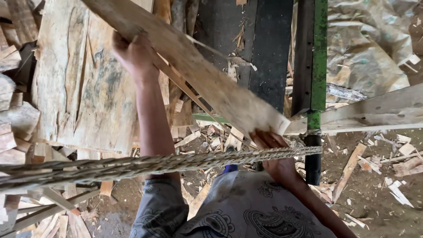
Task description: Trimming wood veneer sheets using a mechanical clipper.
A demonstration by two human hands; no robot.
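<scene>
L arm stretched far up and out, left hand (134, 55) clamped over the upper edge of a long wooden plank (194, 66). R arm bent close to the body, right hand (269, 141) cupping the plank's near end from below, fingers curled shut on it. Plank runs diagonally, upper left to lower right, pale, rough-sawn, w/ frayed end. Its top is cut off by the frame. A thick rope (145, 165) crosses both forearms; R fingertips hidden under the wood.

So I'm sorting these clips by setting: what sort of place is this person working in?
Most likely a rough woodworking yard or small sawmill. Both hands, left hand and right hand, hold a raw plank; wood offcuts are piled alongside, and chips and splinters litter the dirt floor.
</scene>
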